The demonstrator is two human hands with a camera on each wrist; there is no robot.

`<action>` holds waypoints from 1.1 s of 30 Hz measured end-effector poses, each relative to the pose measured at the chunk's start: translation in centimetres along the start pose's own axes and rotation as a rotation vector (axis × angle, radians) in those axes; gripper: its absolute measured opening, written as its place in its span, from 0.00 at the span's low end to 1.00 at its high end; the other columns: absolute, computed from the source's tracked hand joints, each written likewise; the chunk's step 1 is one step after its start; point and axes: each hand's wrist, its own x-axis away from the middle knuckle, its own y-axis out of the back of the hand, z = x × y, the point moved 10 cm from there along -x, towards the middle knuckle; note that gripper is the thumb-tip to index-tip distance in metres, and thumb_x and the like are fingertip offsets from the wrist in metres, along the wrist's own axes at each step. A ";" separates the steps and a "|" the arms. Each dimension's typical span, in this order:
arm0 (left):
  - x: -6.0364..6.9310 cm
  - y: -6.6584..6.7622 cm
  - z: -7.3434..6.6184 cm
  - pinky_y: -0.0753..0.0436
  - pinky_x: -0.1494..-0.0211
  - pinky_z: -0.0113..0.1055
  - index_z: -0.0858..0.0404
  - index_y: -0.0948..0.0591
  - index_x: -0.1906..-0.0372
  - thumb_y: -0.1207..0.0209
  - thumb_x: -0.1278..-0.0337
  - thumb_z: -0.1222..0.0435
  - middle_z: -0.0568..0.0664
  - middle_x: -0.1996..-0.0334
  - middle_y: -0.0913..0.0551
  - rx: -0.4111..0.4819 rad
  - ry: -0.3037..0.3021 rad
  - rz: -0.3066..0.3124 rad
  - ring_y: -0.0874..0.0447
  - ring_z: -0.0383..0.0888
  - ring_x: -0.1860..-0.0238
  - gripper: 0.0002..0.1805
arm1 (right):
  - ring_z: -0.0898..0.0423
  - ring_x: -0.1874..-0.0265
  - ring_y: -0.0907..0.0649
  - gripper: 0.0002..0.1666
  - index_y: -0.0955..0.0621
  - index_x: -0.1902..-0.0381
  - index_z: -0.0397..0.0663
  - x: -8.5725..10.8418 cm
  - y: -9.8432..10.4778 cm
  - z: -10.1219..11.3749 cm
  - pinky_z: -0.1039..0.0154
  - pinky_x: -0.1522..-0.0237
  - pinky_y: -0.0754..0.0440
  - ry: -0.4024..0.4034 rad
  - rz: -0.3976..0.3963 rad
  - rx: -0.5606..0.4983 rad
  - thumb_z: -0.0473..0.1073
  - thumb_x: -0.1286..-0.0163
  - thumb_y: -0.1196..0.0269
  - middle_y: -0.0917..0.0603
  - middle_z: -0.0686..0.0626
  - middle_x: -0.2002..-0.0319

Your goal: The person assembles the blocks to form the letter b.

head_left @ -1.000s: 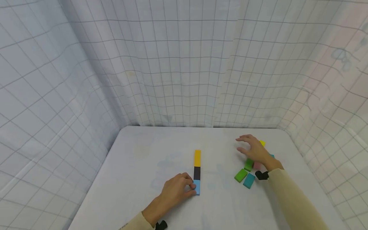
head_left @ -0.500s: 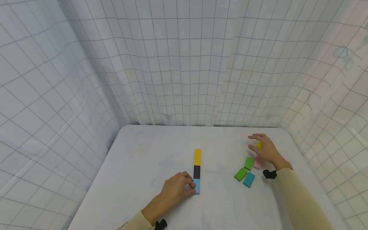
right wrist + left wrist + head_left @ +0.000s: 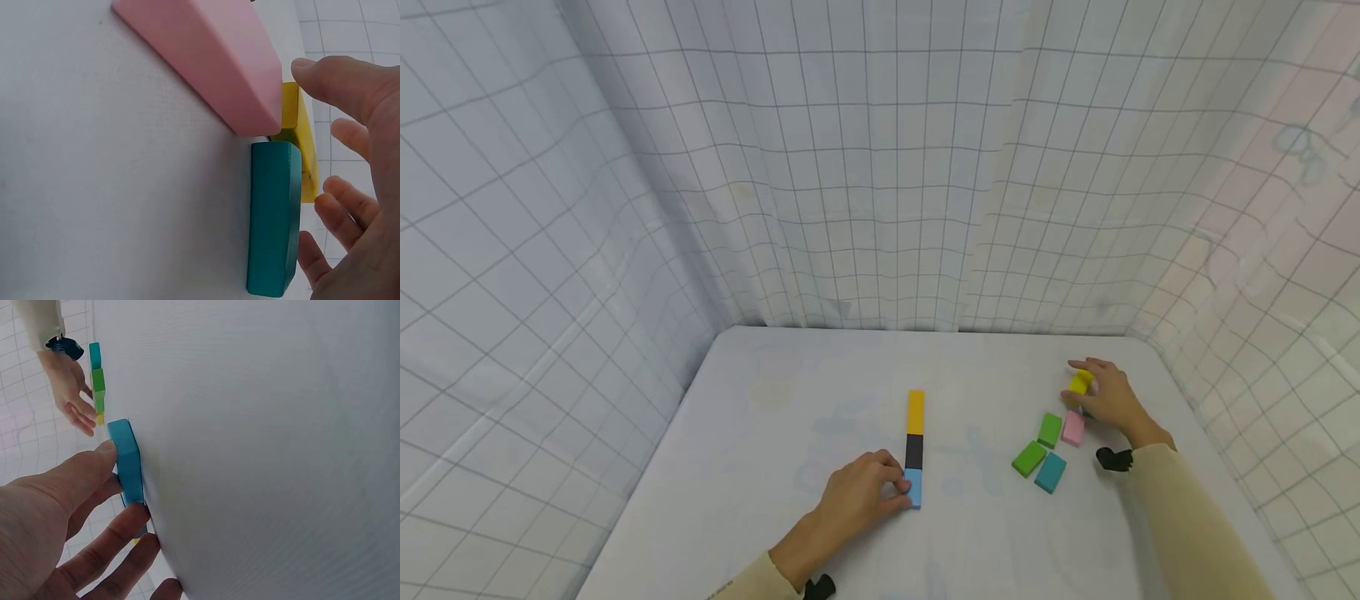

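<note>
A white grid-patterned curtain (image 3: 880,208) stands behind and beside a white tabletop (image 3: 760,417), which bears a black block (image 3: 913,451) near its middle. Cream sleeves (image 3: 1195,525) reach in left and right of the black block.

The left hand (image 3: 861,494), left of the black block and nearer the viewer, has bent fingers and pinches a light-blue block (image 3: 913,489), which lies end to end with the black block on its near side. The right hand (image 3: 1108,400), well right of the black block and farther back, is loosely spread around a yellow block (image 3: 1080,382); its thumb stands apart from that block, and whether a fingertip touches it I cannot tell.

An orange-yellow block (image 3: 916,412) adjoins the black block's far end. Off to its right lie a green block (image 3: 1029,458), a second green block (image 3: 1050,429), a teal block (image 3: 1050,472), a pink block (image 3: 1073,427) and another teal block (image 3: 272,219), this last close by the right hand's fingers.
</note>
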 end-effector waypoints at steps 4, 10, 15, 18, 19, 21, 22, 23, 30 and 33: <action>0.0 0.0 -0.1 0.09 0.57 0.37 0.50 0.00 0.56 0.13 0.40 0.56 0.38 0.51 0.06 0.001 -0.002 -0.001 0.10 0.40 0.52 0.10 | 0.09 0.19 0.40 0.44 0.27 0.15 0.35 0.2 -0.1 -0.4 0.09 0.23 0.37 -0.015 -0.001 0.000 0.51 0.18 0.24 0.40 0.14 0.14; 0.0 0.1 -0.2 0.08 0.56 0.37 0.50 0.00 0.56 0.12 0.40 0.56 0.39 0.51 0.06 -0.001 -0.009 -0.006 0.10 0.40 0.52 0.10 | 0.10 0.20 0.37 0.44 0.26 0.16 0.35 0.3 -0.1 -0.5 0.09 0.23 0.35 -0.032 0.010 0.017 0.50 0.19 0.24 0.38 0.14 0.16; 0.0 0.1 -0.2 0.08 0.56 0.38 0.50 -0.01 0.55 0.12 0.40 0.56 0.39 0.51 0.06 0.001 -0.010 -0.006 0.09 0.40 0.51 0.10 | 0.14 0.23 0.31 0.42 0.23 0.18 0.35 0.3 -0.4 -0.7 0.13 0.23 0.30 -0.013 0.017 0.023 0.49 0.20 0.23 0.33 0.15 0.17; 0.0 0.0 -0.2 0.08 0.55 0.38 0.50 -0.01 0.55 0.12 0.40 0.56 0.39 0.51 0.06 0.008 -0.006 0.000 0.10 0.40 0.51 0.10 | 0.16 0.25 0.27 0.41 0.22 0.19 0.35 0.4 -0.3 -0.6 0.15 0.24 0.28 -0.001 0.007 0.026 0.48 0.20 0.22 0.31 0.16 0.19; 0.0 0.0 -0.1 0.08 0.55 0.37 0.50 -0.01 0.55 0.12 0.40 0.56 0.39 0.51 0.06 0.010 -0.004 0.001 0.10 0.40 0.52 0.10 | 0.17 0.27 0.25 0.41 0.22 0.19 0.35 0.4 -0.3 -0.6 0.15 0.24 0.27 0.003 0.002 0.025 0.48 0.20 0.22 0.30 0.16 0.19; 0.0 0.0 -0.1 0.08 0.55 0.37 0.50 -0.01 0.55 0.13 0.40 0.56 0.39 0.51 0.06 0.010 0.000 0.003 0.10 0.40 0.52 0.10 | 0.19 0.28 0.24 0.41 0.22 0.19 0.35 0.4 -0.2 -0.5 0.17 0.24 0.25 0.005 -0.009 0.020 0.49 0.20 0.22 0.29 0.17 0.20; 0.0 -0.1 -0.1 0.08 0.55 0.38 0.50 -0.01 0.55 0.13 0.40 0.56 0.39 0.51 0.06 0.010 0.003 0.003 0.10 0.40 0.51 0.10 | 0.19 0.28 0.23 0.41 0.21 0.19 0.35 0.4 -0.2 -0.4 0.17 0.24 0.25 0.007 -0.016 0.013 0.48 0.20 0.22 0.29 0.17 0.20; 0.0 -0.1 0.0 0.08 0.55 0.38 0.50 -0.01 0.55 0.13 0.40 0.56 0.39 0.51 0.06 0.010 0.005 0.003 0.10 0.40 0.51 0.10 | 0.20 0.28 0.23 0.41 0.21 0.19 0.35 0.4 -0.2 -0.3 0.18 0.24 0.24 0.012 -0.024 0.009 0.48 0.20 0.22 0.28 0.18 0.20; 0.0 -0.2 0.2 0.07 0.55 0.39 0.50 -0.01 0.55 0.13 0.39 0.55 0.39 0.51 0.06 -0.004 0.012 -0.002 0.10 0.41 0.51 0.10 | 0.22 0.25 0.25 0.40 0.20 0.19 0.37 -0.3 -0.5 1.2 0.19 0.22 0.25 0.059 -0.054 -0.017 0.48 0.20 0.21 0.24 0.23 0.20; -0.2 -0.2 0.2 0.07 0.55 0.39 0.50 0.00 0.56 0.13 0.38 0.55 0.39 0.51 0.06 -0.010 0.004 -0.003 0.10 0.41 0.51 0.10 | 0.23 0.25 0.25 0.39 0.20 0.19 0.37 -0.7 -0.6 2.2 0.20 0.23 0.24 0.074 -0.058 -0.029 0.48 0.20 0.21 0.25 0.23 0.20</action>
